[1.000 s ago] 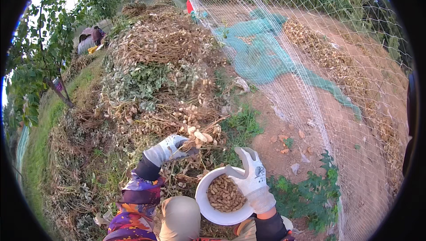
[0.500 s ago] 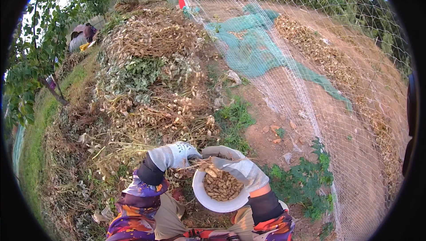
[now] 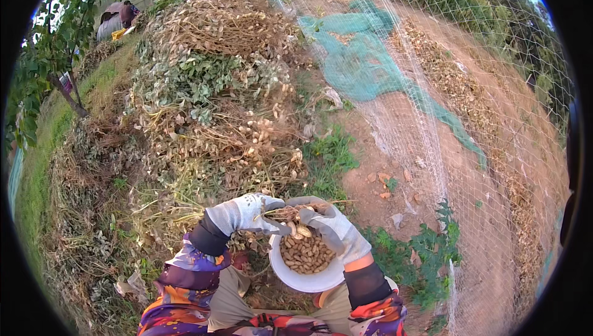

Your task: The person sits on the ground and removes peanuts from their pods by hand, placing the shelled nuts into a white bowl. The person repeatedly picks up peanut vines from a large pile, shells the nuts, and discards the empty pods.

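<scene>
My left hand, in a white and grey work glove, is closed round the stems of a dried peanut plant. From the other side my gloved right hand closes on the same plant, its fingers curled at the pale pods hanging from the roots. Both hands are over the far rim of a white bucket, which stands between my legs. Many loose peanuts lie inside it. The fingertips partly cover the pods, so how many are gripped is unclear.
A long heap of dried peanut plants stretches ahead and left. White netting hangs at the right, near a crumpled green net. Green weeds grow right of the bucket. A person is far left, past a tree.
My right hand has turned and drawn back from over the bucket, its fingers now showing at the pods. The left hand keeps its hold on the stems. The view has shifted slightly.
</scene>
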Available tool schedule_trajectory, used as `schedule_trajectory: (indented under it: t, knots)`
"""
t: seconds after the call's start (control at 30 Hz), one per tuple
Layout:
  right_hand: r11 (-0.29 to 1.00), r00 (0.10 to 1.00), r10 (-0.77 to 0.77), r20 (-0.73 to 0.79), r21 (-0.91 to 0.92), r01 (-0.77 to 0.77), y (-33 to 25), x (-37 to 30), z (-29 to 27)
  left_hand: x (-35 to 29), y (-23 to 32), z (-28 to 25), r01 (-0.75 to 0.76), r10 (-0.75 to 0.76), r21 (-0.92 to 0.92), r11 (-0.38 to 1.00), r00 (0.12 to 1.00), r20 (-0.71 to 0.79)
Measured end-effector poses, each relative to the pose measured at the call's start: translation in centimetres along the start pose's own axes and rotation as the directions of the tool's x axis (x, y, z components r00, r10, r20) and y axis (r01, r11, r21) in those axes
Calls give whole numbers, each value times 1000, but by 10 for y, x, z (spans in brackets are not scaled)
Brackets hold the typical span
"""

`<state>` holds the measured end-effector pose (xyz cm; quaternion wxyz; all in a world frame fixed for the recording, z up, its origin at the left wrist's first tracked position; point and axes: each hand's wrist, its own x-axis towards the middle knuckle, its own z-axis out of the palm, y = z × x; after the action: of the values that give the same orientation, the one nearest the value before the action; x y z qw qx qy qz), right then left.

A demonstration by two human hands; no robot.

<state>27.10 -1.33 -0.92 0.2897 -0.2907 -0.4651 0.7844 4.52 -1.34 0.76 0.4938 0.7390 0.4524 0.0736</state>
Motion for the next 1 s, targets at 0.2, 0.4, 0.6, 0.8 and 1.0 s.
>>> schedule_trajectory:
  t: [0.2, 0.4, 0.6, 0.8, 1.0]
  knots:
    - [1000, 1000, 5, 5, -23, -5, 6, 7, 4, -4, -16, 3, -27, 31, 36, 999, 995, -100]
    - [982, 997, -72, 13, -174, 73, 8, 7, 11, 1, -15, 14, 4, 119, 505, 863, 970, -210]
    - [900, 993, -9, -115, -435, -42, -5, 12, 30, 0, -11, 23, -60, 175, 325, 944, 925, -337]
    - [994, 992, 99, 79, 47, -103, 30, 17, 12, 2, -3, 22, -167, 224, 189, 968, 916, -334]
    - [988, 996, -85, -6, -131, 84, 26, 10, 16, 2, 0, 11, -87, 75, -61, 994, 983, -167]
